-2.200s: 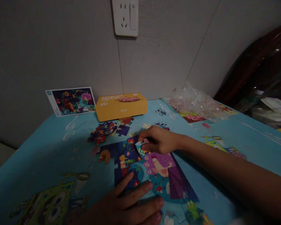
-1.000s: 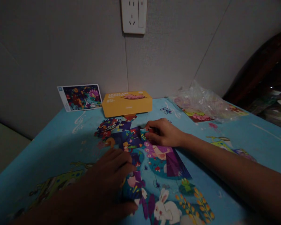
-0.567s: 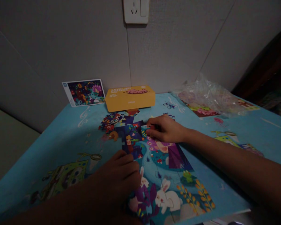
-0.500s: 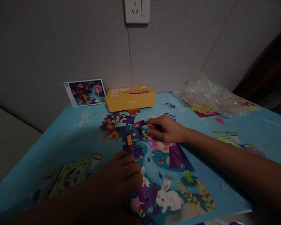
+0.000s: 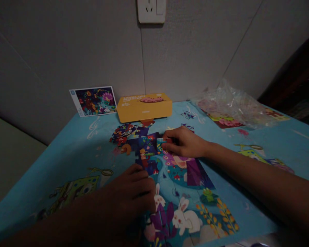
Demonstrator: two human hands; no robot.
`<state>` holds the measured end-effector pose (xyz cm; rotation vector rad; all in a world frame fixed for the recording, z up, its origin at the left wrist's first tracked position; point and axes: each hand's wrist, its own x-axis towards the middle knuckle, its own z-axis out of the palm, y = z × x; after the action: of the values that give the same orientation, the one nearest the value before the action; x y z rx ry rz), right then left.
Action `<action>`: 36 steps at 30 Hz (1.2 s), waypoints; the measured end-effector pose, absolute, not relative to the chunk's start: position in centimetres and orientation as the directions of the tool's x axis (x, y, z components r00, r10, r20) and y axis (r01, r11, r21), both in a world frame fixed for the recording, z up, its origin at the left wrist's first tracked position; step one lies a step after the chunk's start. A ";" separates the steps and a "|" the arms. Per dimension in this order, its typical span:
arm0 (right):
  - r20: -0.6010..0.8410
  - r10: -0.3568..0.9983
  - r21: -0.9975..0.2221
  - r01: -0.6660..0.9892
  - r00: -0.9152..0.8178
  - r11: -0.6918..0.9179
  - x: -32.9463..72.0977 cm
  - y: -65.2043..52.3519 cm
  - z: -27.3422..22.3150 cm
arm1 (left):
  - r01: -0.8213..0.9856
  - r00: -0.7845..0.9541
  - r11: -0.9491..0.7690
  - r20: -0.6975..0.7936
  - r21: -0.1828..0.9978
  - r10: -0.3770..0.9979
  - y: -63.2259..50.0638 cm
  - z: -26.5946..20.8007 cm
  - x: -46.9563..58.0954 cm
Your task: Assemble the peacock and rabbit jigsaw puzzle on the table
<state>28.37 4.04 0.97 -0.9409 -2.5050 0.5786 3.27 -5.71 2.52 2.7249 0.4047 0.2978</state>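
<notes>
By the right hand (image 5: 184,142), a puzzle piece (image 5: 159,146) is pinched at the joined puzzle's (image 5: 179,181) far edge. The left hand (image 5: 137,191) is curled over its near left side; whether anything is held cannot be told. Loose pieces (image 5: 123,133) are heaped near the box (image 5: 145,109).

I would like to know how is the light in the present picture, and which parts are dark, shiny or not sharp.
Head view: dim overall, with the left hand shaded and low in detail; head view: pale glints on the clear plastic bag; head view: small lettering on the yellow box too soft to read.
</notes>
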 end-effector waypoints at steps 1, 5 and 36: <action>0.216 0.687 -0.509 0.520 -0.694 0.686 28.4 4.0 1.0 | 0.232 0.942 -0.892 0.137 0.388 0.305 -5.5 2.7 3.2; 0.210 0.694 -0.516 0.525 -0.689 0.677 28.3 4.0 1.0 | 0.204 0.954 -0.892 0.123 0.403 0.274 -5.3 2.9 3.2; 0.174 0.711 -0.537 0.540 -0.681 0.648 27.7 3.9 1.3 | 0.125 0.837 -0.809 0.377 0.574 0.397 -3.9 1.5 2.5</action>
<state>27.74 3.86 1.27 -0.9910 -2.4981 0.6403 2.47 -3.94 1.54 2.4692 0.3820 0.6666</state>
